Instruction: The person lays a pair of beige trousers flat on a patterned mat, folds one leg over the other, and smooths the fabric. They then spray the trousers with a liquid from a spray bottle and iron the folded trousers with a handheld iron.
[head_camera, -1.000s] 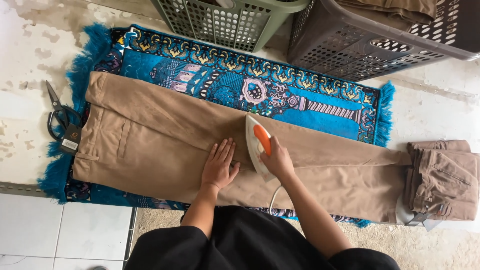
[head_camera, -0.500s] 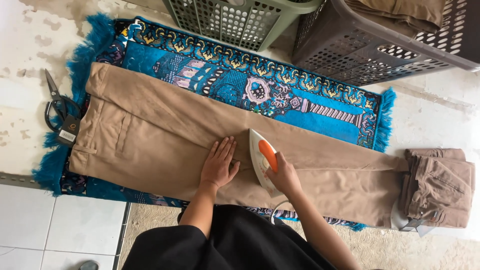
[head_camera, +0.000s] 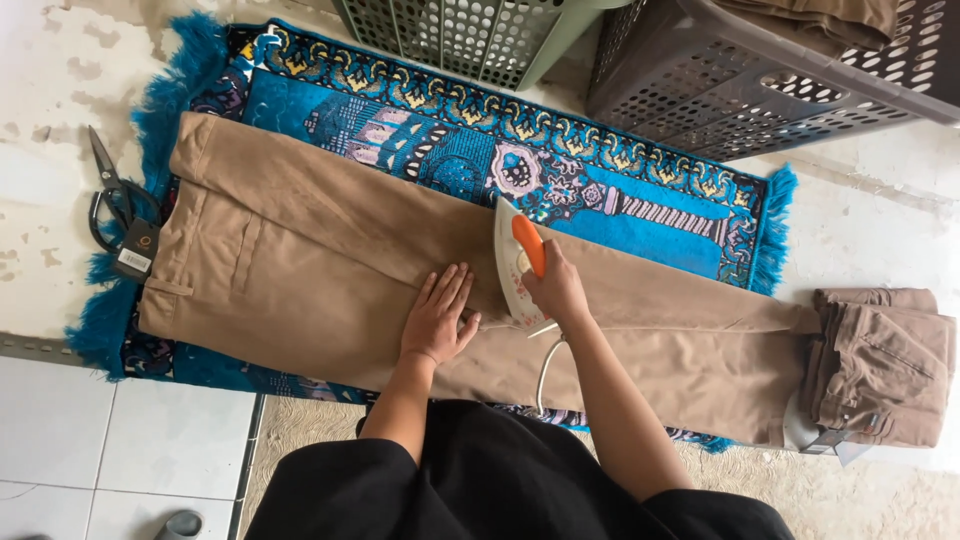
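While the right hand is wrapped shut round the orange handle of a white iron, the left hand lies flat, fingers spread & straight, gripping nothing, palm pressed on the tan trousers. Iron sits sole-down on the fabric just right of the left fingertips, nose pointing away from the person, approx. mid-length of the trousers. A white cord drops from the iron's back end, just below the right fingers, toward the person's black top.

Trousers lie flat w/ waistband well left of the left fingers, legs running off right past the right hand. Under them is a blue patterned rug w/ fringed ends; its bare part shows beyond both sets of fingertips.

Far left of the left fingers, at the rug's fringe: black scissors on the pale floor, near a dark hang tag by the waistband. Far right of the right fingers: a folded stack of tan trousers. Beyond the fingertips, past the rug: a green basket & a dark grey basket, holes in both, the grey one w/ tan cloth inside.
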